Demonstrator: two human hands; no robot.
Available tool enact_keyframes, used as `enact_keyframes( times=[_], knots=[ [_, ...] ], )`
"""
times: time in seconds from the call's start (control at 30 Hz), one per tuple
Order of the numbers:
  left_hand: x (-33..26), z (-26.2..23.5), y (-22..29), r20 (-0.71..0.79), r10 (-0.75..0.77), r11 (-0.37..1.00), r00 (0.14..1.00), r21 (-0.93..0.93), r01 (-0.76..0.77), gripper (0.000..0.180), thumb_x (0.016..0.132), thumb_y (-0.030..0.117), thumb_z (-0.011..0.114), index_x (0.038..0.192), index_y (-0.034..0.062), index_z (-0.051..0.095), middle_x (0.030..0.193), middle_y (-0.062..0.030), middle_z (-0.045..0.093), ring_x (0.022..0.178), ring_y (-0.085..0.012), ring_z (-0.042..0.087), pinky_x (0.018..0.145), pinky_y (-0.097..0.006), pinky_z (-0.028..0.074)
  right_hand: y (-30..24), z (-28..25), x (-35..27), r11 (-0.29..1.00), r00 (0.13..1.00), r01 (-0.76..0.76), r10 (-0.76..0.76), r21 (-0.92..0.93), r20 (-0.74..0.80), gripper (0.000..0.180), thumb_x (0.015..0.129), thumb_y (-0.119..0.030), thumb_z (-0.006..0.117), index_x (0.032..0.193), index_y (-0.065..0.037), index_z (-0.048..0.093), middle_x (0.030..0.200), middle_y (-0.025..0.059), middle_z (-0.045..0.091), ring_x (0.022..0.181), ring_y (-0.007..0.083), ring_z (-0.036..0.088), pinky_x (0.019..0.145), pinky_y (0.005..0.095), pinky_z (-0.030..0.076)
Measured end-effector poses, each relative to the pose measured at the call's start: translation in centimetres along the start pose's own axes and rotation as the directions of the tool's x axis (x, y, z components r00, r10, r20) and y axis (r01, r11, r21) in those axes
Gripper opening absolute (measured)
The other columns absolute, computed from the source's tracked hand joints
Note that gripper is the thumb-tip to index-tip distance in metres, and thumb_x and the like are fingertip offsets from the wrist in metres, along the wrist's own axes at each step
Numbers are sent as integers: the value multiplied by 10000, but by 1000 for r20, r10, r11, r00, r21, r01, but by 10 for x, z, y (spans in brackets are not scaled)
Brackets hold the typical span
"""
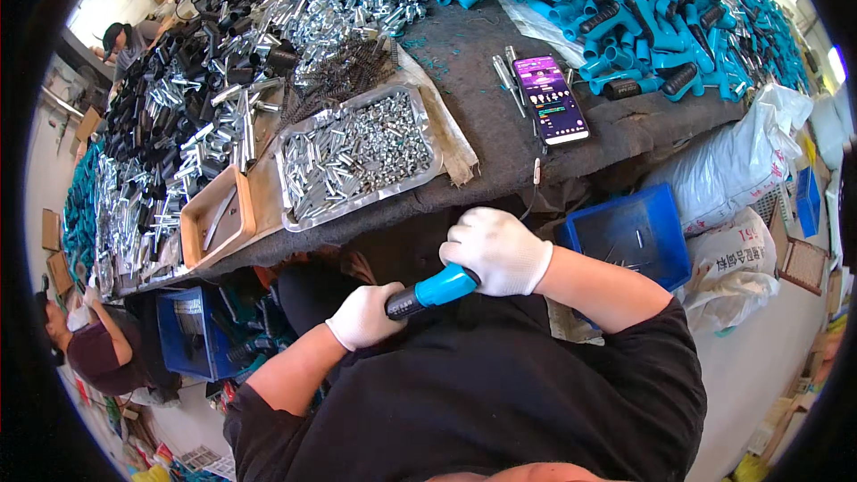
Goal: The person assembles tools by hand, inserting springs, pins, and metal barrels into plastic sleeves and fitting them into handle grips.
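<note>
In front of my body, below the table edge, I hold a teal and black tubular plastic handle [444,286] at a slant. My left hand [364,316], in a white glove, is closed round its black ribbed end. The other end, teal and bent, goes into my right hand [496,251], also white-gloved and closed with its fingers curled over it. My right hand hides the tip of that end. Beyond my hands, on the table, a shallow metal tray [375,194] holds many small silver pins and fittings.
Left of the tray stands a small wooden box [243,230]. Piles of black tubes [161,103] and teal handles [656,31] cover the table. A lit phone [552,100] lies right of the tray. Blue crates [676,223] stand below. Two other people work at the left.
</note>
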State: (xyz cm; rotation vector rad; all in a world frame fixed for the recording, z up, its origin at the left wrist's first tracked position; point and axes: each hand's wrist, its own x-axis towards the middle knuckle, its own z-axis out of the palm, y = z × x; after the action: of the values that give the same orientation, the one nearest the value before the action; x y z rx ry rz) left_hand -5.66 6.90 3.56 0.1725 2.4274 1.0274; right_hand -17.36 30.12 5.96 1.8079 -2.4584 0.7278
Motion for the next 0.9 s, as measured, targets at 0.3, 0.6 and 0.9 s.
enact_keyframes(
  times=[0.3,0.6,0.9],
  knots=[
    [-8,-50,23,385,-160,955,909,-173,241,404,814,340,678,1010,-1,586,761,-75,639,684,-141,606,651,-301,489,10,22,1,394,798,-602,337,695,500,421,711,-329,771,974,-48,598,764,44,634,669,124,622,618,285,495],
    [-15,-64,0,-637,86,403,766,-681,-612,579,842,266,674,1306,44,410,1179,-196,586,1126,-321,557,996,-455,401,-11,38,26,24,900,-269,362,963,242,438,826,-323,666,1109,-8,555,902,91,651,819,187,634,748,328,509],
    [-16,-64,-39,-540,-209,198,815,-840,-505,278,914,266,572,1018,26,474,648,-75,517,529,-176,538,539,-320,481,102,-46,164,864,860,-472,495,177,-122,225,854,-113,604,1054,-31,666,1019,111,682,946,178,638,865,292,478]
  ],
)
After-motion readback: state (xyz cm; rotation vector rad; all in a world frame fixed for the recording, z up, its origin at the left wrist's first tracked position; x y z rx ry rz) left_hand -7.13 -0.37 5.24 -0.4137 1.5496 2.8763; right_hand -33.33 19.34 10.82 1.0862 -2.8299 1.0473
